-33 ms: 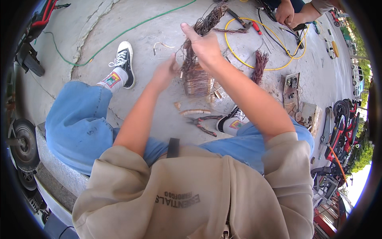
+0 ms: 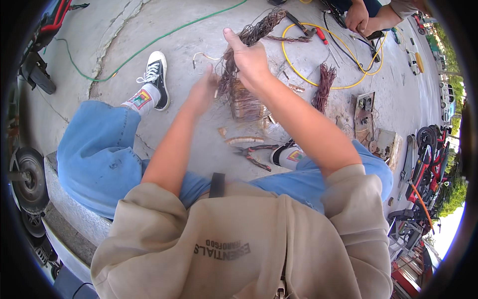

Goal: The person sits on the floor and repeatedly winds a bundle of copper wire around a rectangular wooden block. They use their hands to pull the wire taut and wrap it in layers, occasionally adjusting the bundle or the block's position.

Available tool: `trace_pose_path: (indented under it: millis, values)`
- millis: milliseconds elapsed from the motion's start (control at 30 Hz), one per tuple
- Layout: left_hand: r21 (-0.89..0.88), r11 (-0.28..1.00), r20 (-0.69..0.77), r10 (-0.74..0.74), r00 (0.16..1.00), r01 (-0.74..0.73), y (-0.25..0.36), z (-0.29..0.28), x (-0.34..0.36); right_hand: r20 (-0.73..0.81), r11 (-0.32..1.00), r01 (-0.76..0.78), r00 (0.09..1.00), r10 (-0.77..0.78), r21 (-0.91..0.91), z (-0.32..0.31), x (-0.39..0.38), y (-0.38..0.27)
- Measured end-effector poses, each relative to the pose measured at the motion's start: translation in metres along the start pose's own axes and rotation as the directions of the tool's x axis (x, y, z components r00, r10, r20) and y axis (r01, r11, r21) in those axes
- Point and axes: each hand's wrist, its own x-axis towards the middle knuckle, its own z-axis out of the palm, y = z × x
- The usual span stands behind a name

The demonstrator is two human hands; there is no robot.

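My right hand (image 2: 253,61) is closed around a long, tangled bundle of dark copper wire (image 2: 256,29), its thumb pointing up along the strands. The bundle's upper end slants away to the far right, and loose ends hang below the grip. My left hand (image 2: 201,92) is beside the bundle's lower left side; its fingers are smeared and partly hidden, so its grip does not show. Just beneath the hands, a block wound with copper wire (image 2: 247,105) sits on the concrete, partly covered by the hanging strands. A short bent wire piece (image 2: 200,55) lies left of the bundle.
Pliers (image 2: 253,153) lie near my right shoe. Another wire bundle (image 2: 323,87), a hammer (image 2: 300,25), a red screwdriver (image 2: 322,37) and a yellow hose (image 2: 298,74) are to the right. A co-worker's hands (image 2: 363,21) show at the far right. A green hose (image 2: 164,36) crosses the far left.
My right hand and the bundle have shifted slightly left. The bundle's upper part has tilted further to the right. My left hand has moved a little left.
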Motion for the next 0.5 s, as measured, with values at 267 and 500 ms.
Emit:
trace_pose_path:
  millis: [267, 500]
  values:
    - [0.156, 0.987, 0.289, -0.014, 0.957, -0.033, 0.068, -0.005, -0.053, 0.146, 0.950, 0.149, 0.983, -0.112, -0.274, 0.034, -0.019, 0.043]
    - [-0.208, 0.972, 0.323, -0.036, 0.946, 0.108, 0.033, -0.017, -0.051, 0.221, 0.837, 0.170, 0.973, -0.060, -0.520, 0.032, -0.004, 0.083]
